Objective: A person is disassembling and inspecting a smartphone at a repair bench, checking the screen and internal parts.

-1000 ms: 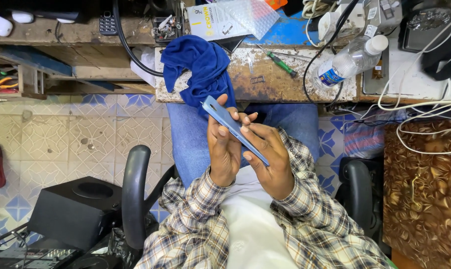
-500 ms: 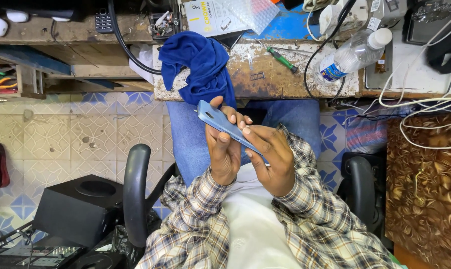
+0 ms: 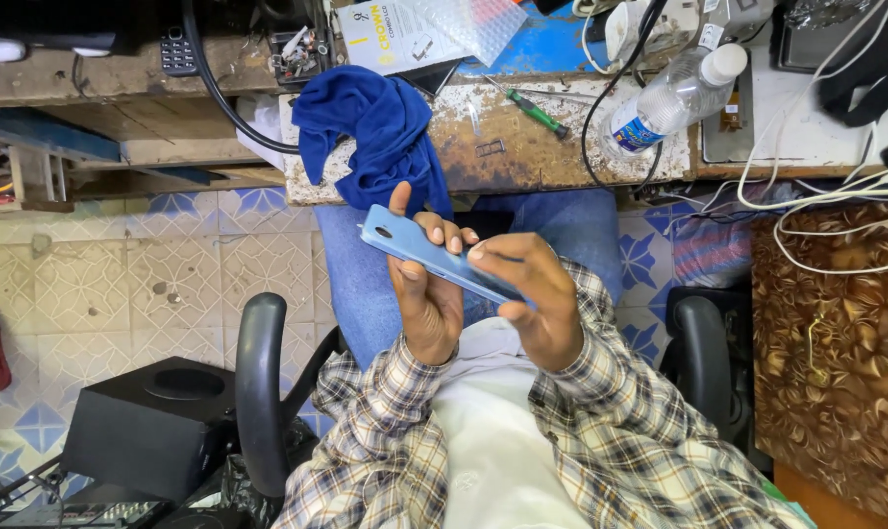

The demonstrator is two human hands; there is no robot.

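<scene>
while your left hand [image 3: 426, 299] and right hand [image 3: 530, 304] grip blue phone [image 3: 434, 257], it has tilted flatter, edge-on; blue cloth [image 3: 380, 132] lies far on workbench [image 3: 562, 157].

We see an evenly lit, fairly bright scene under soft light, with no hard shadows. The bottle [image 3: 671, 98] and the phone [image 3: 434, 257] carry mild glare. Under the bench [image 3: 522, 147] it turns dim. Focus holds sharp throughout; wide-angle bending curves the edges, and nothing smears.
</scene>
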